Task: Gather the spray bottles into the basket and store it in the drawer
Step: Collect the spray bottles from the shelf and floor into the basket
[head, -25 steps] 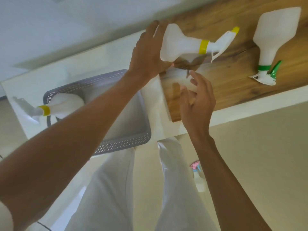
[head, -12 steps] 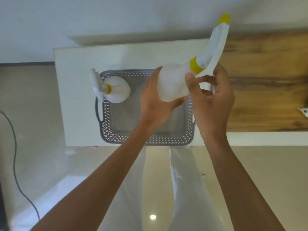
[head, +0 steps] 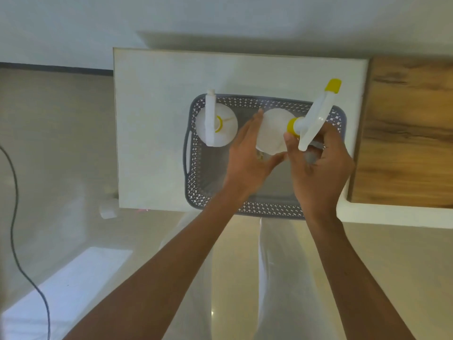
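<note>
A grey perforated basket (head: 196, 173) sits on a white cabinet top. One white spray bottle with a yellow collar (head: 215, 123) stands upright in the basket's far left corner. A second white spray bottle with a yellow nozzle tip (head: 274, 128) is held over the basket's far right part. My left hand (head: 247, 158) cups the body of this bottle from the left. My right hand (head: 318, 165) grips it around the neck and trigger. Whether its base touches the basket floor is hidden by my hands.
The white cabinet top (head: 157, 119) ends at its front edge just below the basket. A wooden counter (head: 407, 133) adjoins it on the right. A black cable (head: 14, 187) runs across the floor at the left. My white-trousered legs (head: 235, 278) stand below the edge.
The held bottle came from the wooden counter to above the basket and has sunk lower into it. My right hand joined the left on it. The view has shifted left.
</note>
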